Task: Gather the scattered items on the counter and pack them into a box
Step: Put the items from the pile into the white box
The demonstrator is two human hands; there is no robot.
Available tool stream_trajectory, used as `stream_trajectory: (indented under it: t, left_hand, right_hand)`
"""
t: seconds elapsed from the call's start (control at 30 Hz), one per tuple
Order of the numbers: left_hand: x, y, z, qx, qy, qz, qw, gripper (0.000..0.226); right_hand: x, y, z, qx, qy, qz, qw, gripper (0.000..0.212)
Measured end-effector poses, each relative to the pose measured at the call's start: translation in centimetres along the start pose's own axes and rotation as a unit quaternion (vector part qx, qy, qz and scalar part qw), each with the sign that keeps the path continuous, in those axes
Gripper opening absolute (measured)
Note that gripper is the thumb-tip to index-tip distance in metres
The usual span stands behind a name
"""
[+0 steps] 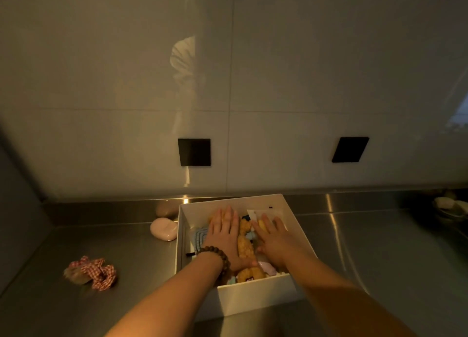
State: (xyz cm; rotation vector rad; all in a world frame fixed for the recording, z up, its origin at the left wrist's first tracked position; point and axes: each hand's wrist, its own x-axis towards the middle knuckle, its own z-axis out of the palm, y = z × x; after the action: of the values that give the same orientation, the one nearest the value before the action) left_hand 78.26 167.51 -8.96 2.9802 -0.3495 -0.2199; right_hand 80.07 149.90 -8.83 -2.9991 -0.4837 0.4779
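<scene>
The red-and-white gingham fabric scrunchie (95, 273) lies loose on the brushed steel bench (379, 235), well to the left of the white square cardboard box (255, 298) and somewhat nearer the person than the box's far wall. Its crumpled length runs roughly left to right across the bench, with a blurred pale lump at its left end that I cannot identify. The glossy pink oval soap-like case (163, 229) sits just beside the box's left wall, towards the back, and is the closer of the two stray things to the box.

Both hands are inside the box. The left hand (224, 238), with a brown wooden bead bracelet (215, 257) at the wrist, lies flat with fingers straight and together, pressing down on the contents; it grasps nothing. The right hand (274, 240) also lies flat, fingers straight and slightly spread, pressing down and holding nothing. Between them shows a yellow fuzzy plush toy (247, 250), its long axis running front to back, with a pale blue ribbed cloth (200, 238) at the left and a white paper packet (266, 213) at the back.

By my judgement the contents are being pressed flat to make room. Both leftover things lie on the left, so the left hand is the nearer: a short move over the left wall reaches the pink case, a longer sweep left and back towards the person reaches the scrunchie.
</scene>
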Motion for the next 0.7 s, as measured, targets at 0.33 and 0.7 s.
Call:
stream_trajectory:
  t: [0.33, 0.7]
  left_hand:
    - [-3.4, -3.3, -4.7, -0.123, 0.157, 0.037, 0.979, 0.086]
    - [-11.9, -20.6, -4.4, -0.176, 0.231, -0.14, 0.947, 0.05]
  right_hand:
    - [-2.0, -6.9, -4.2, 0.173, 0.196, -0.036, 0.964, 0.053]
    - [3.4, -25.7, -3.7, 0.23, 0.142, -0.193, 0.943, 0.042]
